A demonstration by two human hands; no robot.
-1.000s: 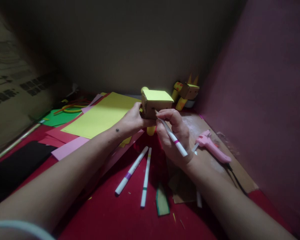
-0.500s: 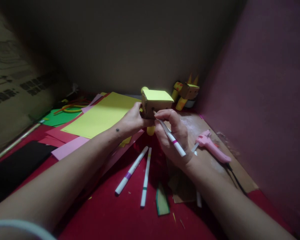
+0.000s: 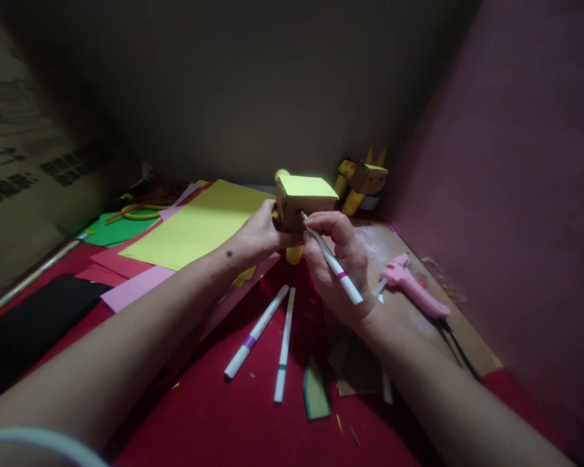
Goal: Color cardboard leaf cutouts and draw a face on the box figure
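Note:
A small cardboard box figure (image 3: 292, 206) with a yellow paper top and yellow rolled parts behind and below it is held up in the middle of the view. My left hand (image 3: 263, 227) grips its left side and underside; the far fingers are hidden. Between the fingers of my right hand (image 3: 343, 253) is a white marker (image 3: 335, 264) with a magenta band. Its tip meets the brown front face at a small dark spot. On the red cloth below lie a white marker with a purple band (image 3: 257, 331) and another with a green band (image 3: 285, 347).
Yellow paper (image 3: 189, 227) lies over pink and red sheets at left, near green paper (image 3: 121, 227) and a black sheet (image 3: 34, 331). At right, a pink glue gun (image 3: 413, 285) rests on cardboard (image 3: 477, 344). A similar yellow-and-cardboard figure (image 3: 365, 178) stands behind.
The marker tip and my right hand have shifted very slightly to the right on the box's front face. My left hand and the box stay in place.

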